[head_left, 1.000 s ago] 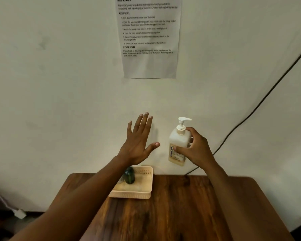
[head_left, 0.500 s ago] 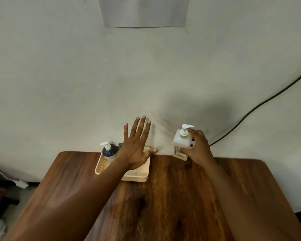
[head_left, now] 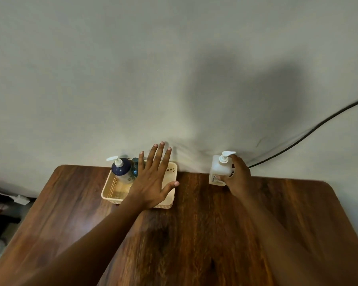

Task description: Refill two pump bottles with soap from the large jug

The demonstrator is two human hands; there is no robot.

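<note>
My right hand (head_left: 237,176) is wrapped around a white pump bottle (head_left: 219,169) that stands upright at the far edge of the wooden table (head_left: 194,234), close to the wall. My left hand (head_left: 152,179) hovers flat, fingers spread and holding nothing, over a cream plastic basket (head_left: 112,189). In the basket's far left corner stands a dark blue pump bottle (head_left: 122,169) with a white pump. A small teal bottle (head_left: 135,167) sits beside it, partly hidden by my left hand. No large jug is in view.
A pale wall rises directly behind the table. A black cable (head_left: 310,131) runs along the wall at the right. On the floor at the left lies a white plug (head_left: 21,199).
The view has tilted down, so the paper sheet on the wall has left the frame. The white bottle has come down from mid-air to the table's far edge. My left hand stays spread over the basket.
</note>
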